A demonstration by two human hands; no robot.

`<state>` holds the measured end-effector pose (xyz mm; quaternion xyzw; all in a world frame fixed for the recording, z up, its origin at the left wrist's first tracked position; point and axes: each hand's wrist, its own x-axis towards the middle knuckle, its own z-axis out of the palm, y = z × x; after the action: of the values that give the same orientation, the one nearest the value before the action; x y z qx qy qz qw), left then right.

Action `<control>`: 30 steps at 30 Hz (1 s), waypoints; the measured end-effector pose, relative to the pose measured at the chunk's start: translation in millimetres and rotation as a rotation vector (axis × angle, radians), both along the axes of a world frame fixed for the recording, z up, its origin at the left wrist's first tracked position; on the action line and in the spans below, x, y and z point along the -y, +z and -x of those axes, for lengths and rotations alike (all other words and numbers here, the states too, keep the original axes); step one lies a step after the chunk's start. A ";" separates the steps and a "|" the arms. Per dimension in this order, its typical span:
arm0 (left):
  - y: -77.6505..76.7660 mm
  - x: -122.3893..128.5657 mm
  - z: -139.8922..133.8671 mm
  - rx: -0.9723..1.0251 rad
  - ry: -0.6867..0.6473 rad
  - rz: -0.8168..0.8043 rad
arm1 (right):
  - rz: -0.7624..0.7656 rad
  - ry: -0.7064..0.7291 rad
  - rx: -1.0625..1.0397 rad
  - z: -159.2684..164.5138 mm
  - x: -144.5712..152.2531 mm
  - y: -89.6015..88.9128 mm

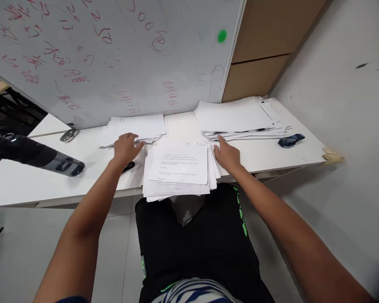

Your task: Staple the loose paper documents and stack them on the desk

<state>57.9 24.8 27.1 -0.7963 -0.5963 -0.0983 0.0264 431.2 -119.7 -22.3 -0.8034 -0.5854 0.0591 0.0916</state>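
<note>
A loose stack of printed sheets (pixel 178 166) lies in front of me, its near end jutting over the table's front edge. To its left, my left hand (pixel 126 149) rests at the near edge of a second paper stack (pixel 142 125), fingers apart. My right hand (pixel 226 155) is between the printed stack's right side and the front of a larger paper stack (pixel 233 115). Its thumb and forefinger are spread, and I see no sheet gripped. A small black object (pixel 129 167), partly hidden by my left wrist, lies on the table.
A whiteboard (pixel 129 63) with red writing stands behind the white table (pixel 183 128). Cardboard boxes (pixel 262 75) rise at the back right, beside a wall. A dark bottle (pixel 47 158) and a silver oval object (pixel 68 135) are at left, a dark blue object (pixel 291 140) at right.
</note>
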 end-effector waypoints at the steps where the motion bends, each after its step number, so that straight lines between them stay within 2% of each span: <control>1: -2.9 -12.5 -14.3 -0.017 -0.024 0.017 | 0.000 0.001 -0.005 -0.1 -0.2 0.1; 5: -19.1 -52.1 -61.6 -0.018 -0.048 0.049 | -0.004 -0.005 -0.016 -1.1 -2.1 1.0; 9: -33.4 -71.6 -79.1 -0.028 -0.033 0.086 | 0.017 -0.015 -0.017 -2.4 -3.9 1.0; 14: -41.2 -72.5 -76.8 -0.011 -0.003 0.048 | 0.011 -0.014 -0.025 -4.0 -4.6 -1.9; 17: -42.1 -68.8 -76.9 -0.022 -0.042 0.014 | 0.007 -0.018 -0.026 -4.8 -5.3 -4.5; 21: -40.2 -70.6 -80.5 -0.081 -0.100 0.058 | -0.012 -0.014 -0.029 -5.4 -6.4 -7.5; 30: -41.2 -77.3 -90.6 -0.018 -0.003 0.082 | 0.003 -0.018 -0.036 -5.3 -5.7 -5.6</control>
<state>148.5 102.2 -14.1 -0.7984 -0.5984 -0.0666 -0.0011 436.5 -114.1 -28.0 -0.8077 -0.5761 0.0734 0.1014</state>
